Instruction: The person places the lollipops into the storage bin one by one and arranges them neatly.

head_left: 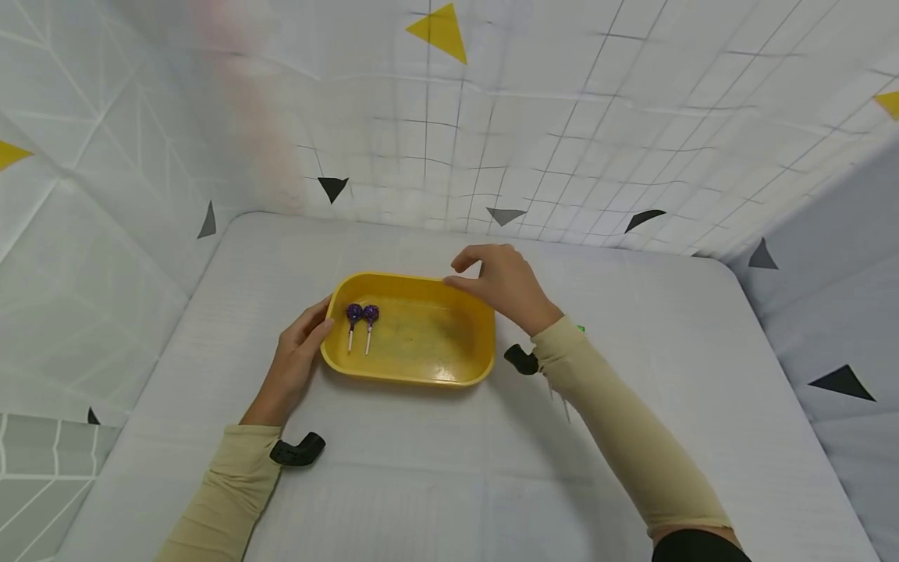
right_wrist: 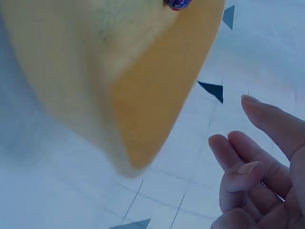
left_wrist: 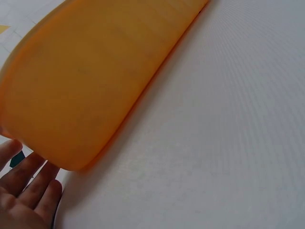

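Observation:
A yellow rectangular tray [head_left: 410, 380] sits on the white table with two purple-wrapped lollipops [head_left: 370, 314] side by side at its left end. My left hand [head_left: 298, 351] holds the tray's left end, its thumb at the rim and the fingers along the outside wall. In the left wrist view those fingers [left_wrist: 33, 183] meet the tray's end. My right hand [head_left: 502, 281] hovers by the tray's far right corner, thumb and forefinger apart, with nothing between them. In the right wrist view the other fingers of that hand [right_wrist: 257, 176] are loosely bent.
Thin white sticks [head_left: 566, 410] and a small green piece [head_left: 580, 329] show beside my right forearm, which hides the rest. White cloth walls [head_left: 534, 117] with grid lines and dark and yellow triangles stand around the table [head_left: 421, 484].

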### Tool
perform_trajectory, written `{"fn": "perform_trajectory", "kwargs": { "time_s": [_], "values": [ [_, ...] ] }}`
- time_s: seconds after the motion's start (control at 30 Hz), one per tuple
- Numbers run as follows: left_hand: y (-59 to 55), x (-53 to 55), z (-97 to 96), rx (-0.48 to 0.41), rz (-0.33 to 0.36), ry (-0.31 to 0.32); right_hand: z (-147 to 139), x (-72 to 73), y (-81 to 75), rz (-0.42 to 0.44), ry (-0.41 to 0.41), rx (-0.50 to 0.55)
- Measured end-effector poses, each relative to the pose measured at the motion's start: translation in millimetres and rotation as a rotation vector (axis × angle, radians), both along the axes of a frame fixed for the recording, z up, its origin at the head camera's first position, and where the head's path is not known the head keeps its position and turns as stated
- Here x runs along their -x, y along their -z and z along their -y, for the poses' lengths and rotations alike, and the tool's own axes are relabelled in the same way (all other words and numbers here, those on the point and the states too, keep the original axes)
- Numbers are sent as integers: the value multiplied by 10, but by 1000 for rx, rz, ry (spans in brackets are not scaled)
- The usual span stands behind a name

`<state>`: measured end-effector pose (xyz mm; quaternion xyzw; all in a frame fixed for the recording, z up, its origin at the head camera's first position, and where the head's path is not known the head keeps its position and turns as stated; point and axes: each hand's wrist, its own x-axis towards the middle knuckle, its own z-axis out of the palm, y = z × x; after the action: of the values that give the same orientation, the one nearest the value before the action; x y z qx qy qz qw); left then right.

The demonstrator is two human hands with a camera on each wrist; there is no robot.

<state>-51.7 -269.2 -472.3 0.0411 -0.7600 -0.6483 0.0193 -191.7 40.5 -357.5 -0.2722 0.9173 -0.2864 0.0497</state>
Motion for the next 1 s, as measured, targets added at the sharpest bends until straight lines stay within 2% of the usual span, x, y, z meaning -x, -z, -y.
{"fn": "perform_trajectory", "kwargs": {
  "time_s": [0.23, 0.73, 1.0],
  "values": [
    [-8, -2, -3, 1, 2, 9, -202, 31, 6, 35, 74, -18],
    [3, -5, 12, 15, 3, 3, -711, 79, 212, 29, 148, -53],
    [4, 3, 10, 20, 7, 5, -959, 75, 283, 42, 222, -78]
  ]
}}
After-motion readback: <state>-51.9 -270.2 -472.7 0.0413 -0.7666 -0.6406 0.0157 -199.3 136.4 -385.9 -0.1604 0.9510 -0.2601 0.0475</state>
